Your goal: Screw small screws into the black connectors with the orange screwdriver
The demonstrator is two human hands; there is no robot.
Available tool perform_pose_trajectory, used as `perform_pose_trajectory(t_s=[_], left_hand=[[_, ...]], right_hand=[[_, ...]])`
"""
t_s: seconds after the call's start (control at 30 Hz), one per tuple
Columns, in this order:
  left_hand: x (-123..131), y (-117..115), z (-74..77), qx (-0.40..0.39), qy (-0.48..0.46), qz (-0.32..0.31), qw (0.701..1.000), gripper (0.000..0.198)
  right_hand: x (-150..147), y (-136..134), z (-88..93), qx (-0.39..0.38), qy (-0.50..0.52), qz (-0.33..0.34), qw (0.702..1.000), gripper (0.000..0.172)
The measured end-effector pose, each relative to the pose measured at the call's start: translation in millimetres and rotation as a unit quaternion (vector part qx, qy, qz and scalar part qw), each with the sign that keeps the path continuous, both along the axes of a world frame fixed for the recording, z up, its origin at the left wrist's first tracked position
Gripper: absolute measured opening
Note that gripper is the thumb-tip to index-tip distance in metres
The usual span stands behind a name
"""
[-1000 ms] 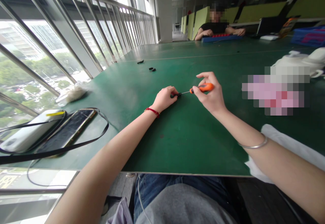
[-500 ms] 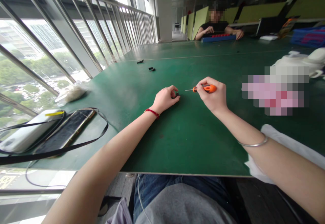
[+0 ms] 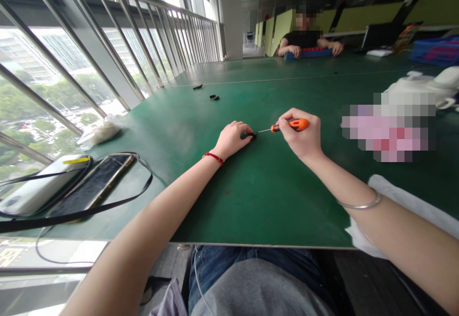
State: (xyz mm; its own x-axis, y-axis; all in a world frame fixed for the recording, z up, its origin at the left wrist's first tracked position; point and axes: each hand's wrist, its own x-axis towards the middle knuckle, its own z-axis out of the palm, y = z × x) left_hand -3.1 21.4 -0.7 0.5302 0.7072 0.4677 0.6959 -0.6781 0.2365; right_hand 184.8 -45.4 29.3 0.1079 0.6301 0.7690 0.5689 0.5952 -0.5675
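Item: left hand (image 3: 232,140), fingers (image 3: 238,127) curled, pinching a small black part (image 3: 251,135), partly hidden. Item: right hand (image 3: 300,136), fingers (image 3: 286,118) closed round an orange-handled precision screwdriver (image 3: 299,124), its thin tip at the part, just beside the left fingertips. Risk: a tip slipping off could jab the fingers or flick the part across the green table (image 3: 272,201). Farther: smartphone (image 3: 95,187), loose black pieces (image 3: 214,97), seated co-worker (image 3: 304,38).
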Motion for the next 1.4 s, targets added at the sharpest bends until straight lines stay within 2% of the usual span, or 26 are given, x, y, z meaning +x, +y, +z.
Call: perform_pose_trajectory(t_s=[0.2, 0.43, 0.6, 0.73, 0.83, 0.9, 0.97, 1.1, 1.2, 1.33, 1.4], left_hand=[[3.8, -3.9, 2.8, 0.02, 0.021, 0.022, 0.999, 0.012], [4.3, -5.4, 3.3, 0.02, 0.028, 0.018, 0.999, 0.011], [4.7, -7.1, 4.9, 0.03, 0.041, 0.021, 0.999, 0.011], [6.6, -10.5, 7.6, 0.037, 0.062, 0.029, 0.997, 0.012], [9.5, -13.5, 9.1, 0.049, 0.08, 0.036, 0.995, 0.012], [11.8, -15.1, 9.5, 0.056, 0.085, 0.044, 0.994, 0.012], [14.1, -16.3, 9.6, 0.063, 0.089, 0.052, 0.993, 0.013], [16.7, -17.9, 9.7, 0.079, 0.107, 0.06, 0.989, 0.015], [16.7, -18.4, 10.2, 0.092, 0.116, 0.058, 0.987, 0.018], [15.7, -17.9, 10.9, 0.095, 0.125, 0.056, 0.986, 0.019], [15.3, -17.4, 11.1, 0.095, 0.127, 0.055, 0.986, 0.019]], right_hand=[[0.0, -0.1, -1.6, -0.006, -0.007, 0.001, 1.0, 0.019], [-1.6, 0.4, -1.6, -0.01, -0.025, 0.004, 1.0, 0.017], [-3.0, -1.3, -1.4, 0.003, -0.036, 0.007, 0.999, 0.003], [-3.0, -0.5, -1.8, 0.008, -0.022, 0.021, 1.0, 0.024], [-3.5, -0.5, -1.4, -0.019, -0.04, 0.023, 0.999, 0.01], [-4.1, -1.6, -0.5, -0.02, -0.054, 0.02, 0.998, 0.013], [-4.6, -2.7, 0.3, 0.001, -0.056, 0.012, 0.998, 0.006], [-4.6, -1.8, -0.3, 0.011, -0.04, 0.023, 0.999, 0.023], [-4.8, 0.1, -1.6, -0.006, -0.054, 0.033, 0.998, 0.009], [-5.2, 0.0, -2.0, 0.019, -0.051, 0.006, 0.998, 0.006], [-4.9, -0.2, -1.7, 0.022, -0.033, 0.008, 0.999, 0.022]])
